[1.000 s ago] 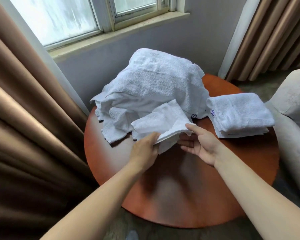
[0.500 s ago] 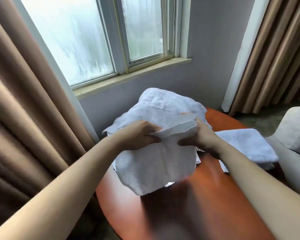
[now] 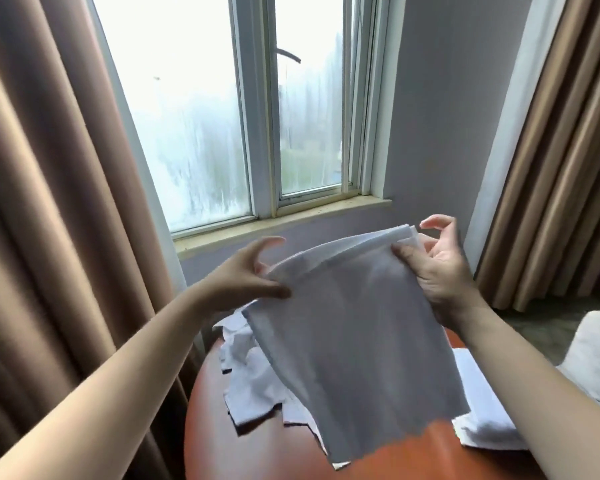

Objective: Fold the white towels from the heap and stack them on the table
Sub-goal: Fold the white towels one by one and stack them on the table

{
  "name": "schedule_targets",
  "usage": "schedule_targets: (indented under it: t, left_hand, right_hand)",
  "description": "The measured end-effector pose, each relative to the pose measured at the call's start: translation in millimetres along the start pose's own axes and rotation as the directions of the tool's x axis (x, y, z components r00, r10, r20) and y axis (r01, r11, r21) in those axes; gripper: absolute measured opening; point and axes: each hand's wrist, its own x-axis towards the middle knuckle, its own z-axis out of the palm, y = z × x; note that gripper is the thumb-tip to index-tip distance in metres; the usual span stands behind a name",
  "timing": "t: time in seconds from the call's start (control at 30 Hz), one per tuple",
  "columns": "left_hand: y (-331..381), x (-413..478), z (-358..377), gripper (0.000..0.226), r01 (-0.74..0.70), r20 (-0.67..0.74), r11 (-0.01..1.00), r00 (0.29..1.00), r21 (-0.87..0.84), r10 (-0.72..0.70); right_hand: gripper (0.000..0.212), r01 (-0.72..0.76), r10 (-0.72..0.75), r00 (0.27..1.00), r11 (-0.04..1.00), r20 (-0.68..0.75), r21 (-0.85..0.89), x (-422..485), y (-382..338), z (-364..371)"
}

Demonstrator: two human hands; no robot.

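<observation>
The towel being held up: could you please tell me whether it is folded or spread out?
Spread out: the towel hangs as a flat sheet from its top edge, pinched by the left hand and right hand.

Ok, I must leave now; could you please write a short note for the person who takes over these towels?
The left hand pinches the upper left edge of one white towel.
The right hand pinches its upper right corner; the towel hangs spread above the table.
The heap lies unfolded on the table, behind the held towel.
Done: a folded pile lies on the table's right side.
Left: fold the held towel, stack it on that pile, then work through the heap.
</observation>
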Motion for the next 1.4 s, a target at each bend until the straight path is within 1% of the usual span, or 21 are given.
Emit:
schedule_targets:
  t: [0.07,0.13,0.2,0.27,0.37,0.43,0.47,0.53,0.6,0.67,0.73,0.8,0.87,0.97,1.03,1.1,1.13,1.17,1.23,1.3,1.4]
  left_hand:
    - [-3,0,13,0.057,-0.076,-0.205,0.959,0.979,-0.274,0.019]
    - [-7,4,23,0.041,-0.141,-0.281,0.870,0.960,-0.472,0.003]
    - [-5,7,28,0.027,-0.187,-0.319,0.843,0.948,-0.504,0.020]
    - [-2,11,29,0.018,-0.221,-0.330,0.857,0.942,-0.465,0.064]
    - [2,12,30,0.025,-0.254,-0.318,0.875,0.940,-0.412,0.123]
    - [-3,10,29,0.037,-0.211,-0.268,0.902,0.957,-0.377,0.112]
    - [-10,8,29,0.047,-0.170,-0.195,0.919,0.975,-0.357,0.105]
    - [-27,5,33,0.066,-0.088,0.019,0.942,0.995,-0.323,0.100]
    - [-41,1,44,0.072,-0.026,0.166,0.968,0.984,-0.251,0.069]
    - [-47,0,58,0.059,0.008,0.154,0.968,0.988,-0.252,0.032]
    - [-45,2,69,0.040,-0.006,0.071,0.974,0.997,-0.227,0.022]
    - [-43,8,76,0.025,-0.061,0.026,0.986,0.998,-0.153,0.065]
    - [-40,13,82,0.014,-0.103,0.042,0.982,0.993,-0.156,0.111]
    - [-38,19,90,0.017,-0.139,0.012,0.984,0.990,-0.115,0.142]
    - [-36,24,91,0.036,-0.121,0.005,0.982,0.992,-0.146,0.123]
    - [-33,29,90,0.053,-0.095,0.055,0.980,0.993,-0.176,0.106]
    - [-30,31,90,0.058,-0.085,0.085,0.985,0.991,-0.153,0.099]
    - [-28,32,89,0.055,-0.086,0.123,0.988,0.987,-0.130,0.102]
    - [-20,30,89,0.037,-0.047,0.215,0.991,0.974,-0.124,0.073]
    - [-15,26,88,0.024,0.060,0.312,0.981,0.950,-0.184,0.000]
    - [-10,19,88,0.020,0.199,0.456,0.925,0.889,-0.323,-0.032]
  right_hand:
    - [0.032,0.098,-0.101,0.994,0.993,-0.037,-0.071,5,-3,-6]
    - [0.028,0.133,-0.147,0.984,0.981,-0.099,-0.139,7,-3,-8]
    - [0.026,0.132,-0.156,0.975,0.979,-0.156,-0.156,9,-1,-10]
    - [0.022,0.109,-0.123,0.974,0.991,-0.193,-0.083,10,0,-10]
    - [0.018,0.067,-0.054,0.973,0.997,-0.223,0.049,11,-1,-9]
    - [0.016,0.043,-0.022,0.972,0.995,-0.234,0.085,12,-2,-9]
    - [0.015,0.028,-0.005,0.972,0.995,-0.236,0.092,11,-1,-9]
    - [0.014,-0.007,0.032,0.971,0.994,-0.238,0.105,10,2,-8]
    - [0.014,-0.041,0.071,0.970,0.990,-0.233,0.132,9,5,-7]
    - [0.014,-0.081,0.110,0.973,0.986,-0.205,0.145,8,7,-4]
    - [0.015,-0.117,0.141,0.978,0.981,-0.156,0.157,7,9,-2]
    - [0.017,-0.148,0.167,0.982,0.973,-0.094,0.179,5,9,-1]
    - [0.016,-0.173,0.184,0.982,0.967,-0.044,0.186,5,8,-2]
    - [0.016,-0.187,0.191,0.982,0.969,-0.010,0.161,4,6,-5]
    - [0.016,-0.196,0.196,0.981,0.968,0.013,0.159,3,5,-8]
    - [0.017,-0.213,0.210,0.977,0.964,0.034,0.158,2,3,-9]
    - [0.018,-0.223,0.219,0.975,0.963,0.043,0.152,2,3,-11]
    - [0.019,-0.234,0.228,0.972,0.961,0.052,0.150,2,2,-12]
    - [0.020,-0.253,0.246,0.967,0.956,0.063,0.150,1,2,-15]
    - [0.021,-0.266,0.262,0.964,0.955,0.053,0.134,2,6,-20]
    - [0.021,-0.294,0.292,0.956,0.952,0.034,0.089,3,14,-28]
